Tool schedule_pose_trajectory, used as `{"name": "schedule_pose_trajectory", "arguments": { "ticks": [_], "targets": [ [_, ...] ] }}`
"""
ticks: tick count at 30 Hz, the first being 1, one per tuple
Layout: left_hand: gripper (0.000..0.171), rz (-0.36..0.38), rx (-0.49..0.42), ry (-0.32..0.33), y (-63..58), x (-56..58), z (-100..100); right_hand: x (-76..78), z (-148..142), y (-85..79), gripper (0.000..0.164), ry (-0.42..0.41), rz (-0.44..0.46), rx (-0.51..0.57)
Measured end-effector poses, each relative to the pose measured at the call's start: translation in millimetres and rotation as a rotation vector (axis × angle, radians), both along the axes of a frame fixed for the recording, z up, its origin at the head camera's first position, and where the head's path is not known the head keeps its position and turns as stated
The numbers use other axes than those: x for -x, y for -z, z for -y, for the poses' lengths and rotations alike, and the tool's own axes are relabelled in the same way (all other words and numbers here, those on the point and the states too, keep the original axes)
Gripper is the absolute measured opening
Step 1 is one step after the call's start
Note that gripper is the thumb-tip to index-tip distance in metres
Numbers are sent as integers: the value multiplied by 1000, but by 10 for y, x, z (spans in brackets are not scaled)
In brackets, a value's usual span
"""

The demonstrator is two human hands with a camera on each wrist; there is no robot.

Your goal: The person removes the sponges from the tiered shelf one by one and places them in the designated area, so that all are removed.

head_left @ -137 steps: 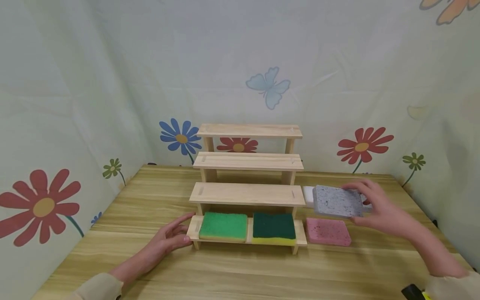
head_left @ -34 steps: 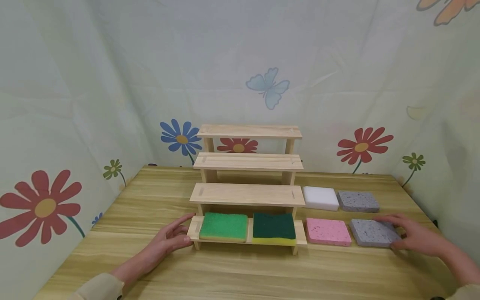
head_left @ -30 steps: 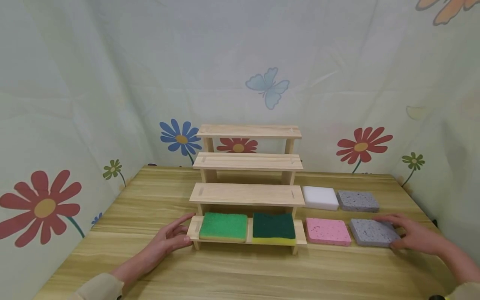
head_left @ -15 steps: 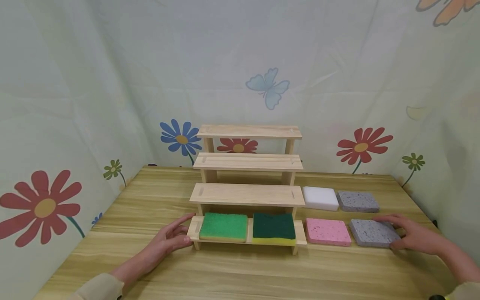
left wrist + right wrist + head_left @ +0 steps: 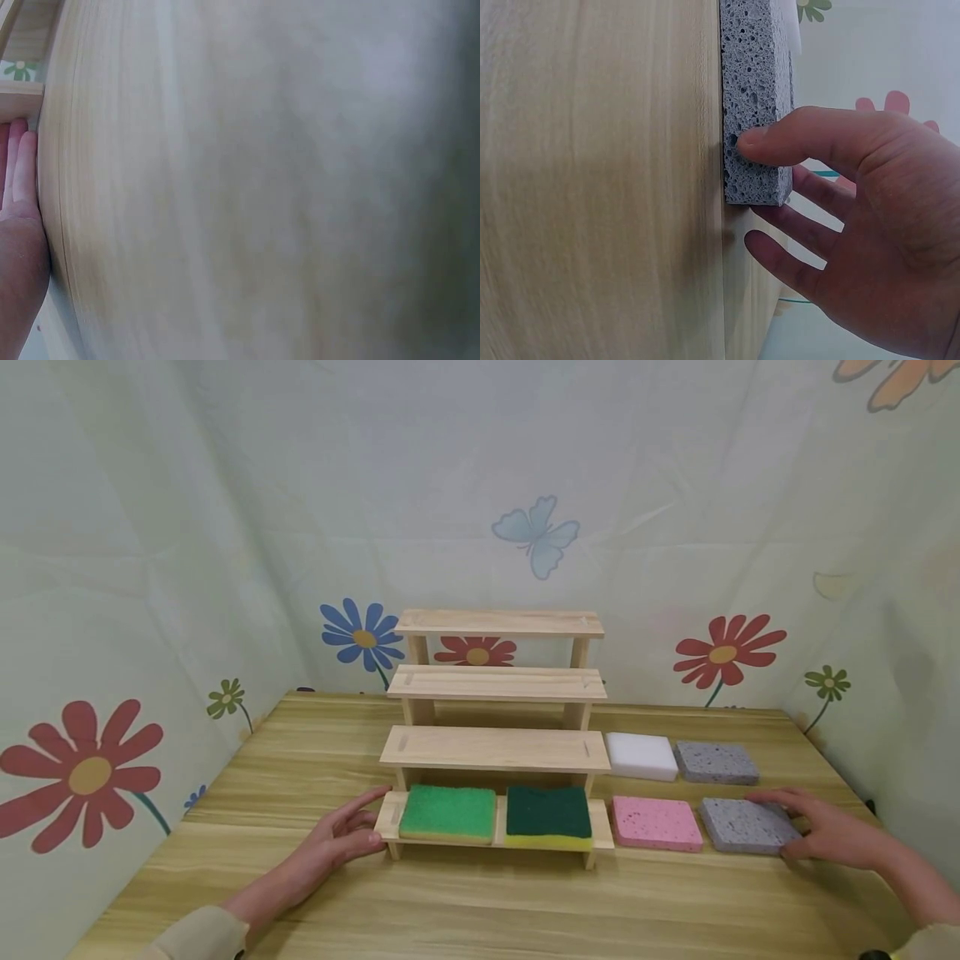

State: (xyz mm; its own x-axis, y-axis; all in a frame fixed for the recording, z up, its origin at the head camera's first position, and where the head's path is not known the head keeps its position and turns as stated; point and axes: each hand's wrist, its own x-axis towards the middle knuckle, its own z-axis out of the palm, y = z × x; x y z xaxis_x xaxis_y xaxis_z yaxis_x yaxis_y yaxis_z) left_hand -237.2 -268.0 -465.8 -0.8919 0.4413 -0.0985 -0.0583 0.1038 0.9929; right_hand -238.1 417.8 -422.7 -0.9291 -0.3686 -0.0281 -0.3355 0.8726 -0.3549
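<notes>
A stepped wooden stand [image 5: 495, 747] with several tiers stands mid-table. On its lowest tier lie a bright green scouring sponge [image 5: 447, 814] and a dark green and yellow scouring sponge [image 5: 549, 817], side by side. My left hand [image 5: 333, 839] holds the left end of that tier, thumb at the front edge and index finger toward the back. To the right of the stand, a pink sponge [image 5: 657, 824] lies flat on the table. Beside it rests a grey speckled sponge [image 5: 748, 825], its right end held by my right hand [image 5: 832, 831]. In the right wrist view the thumb [image 5: 780, 139] presses its side.
Behind the pink sponge lie a white sponge [image 5: 641, 756] and a second grey sponge [image 5: 717, 762], close together. The wood-grain table [image 5: 480, 906] backs onto a flower-printed cloth [image 5: 637, 610], which also hangs at both sides.
My right hand has lowered the grey sponge from the air to the table, right of the pink one. Over the last second nothing visibly moves. The left hand has stayed at the stand.
</notes>
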Motion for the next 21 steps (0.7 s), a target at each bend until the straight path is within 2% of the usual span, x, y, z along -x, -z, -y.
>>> {"name": "schedule_pose_trajectory", "arguments": {
  "ticks": [8,13,21],
  "targets": [
    [69,5,-1,2,-4,-1,1,-3,-1,-5,80,17,39,3],
    [69,6,-5,1,-13,-6,-1,-11,-19,-4,85,-1,56,39],
    [70,2,-6,2,-9,-12,1,-27,45,-77,90,10,-31,57]
  ]
}}
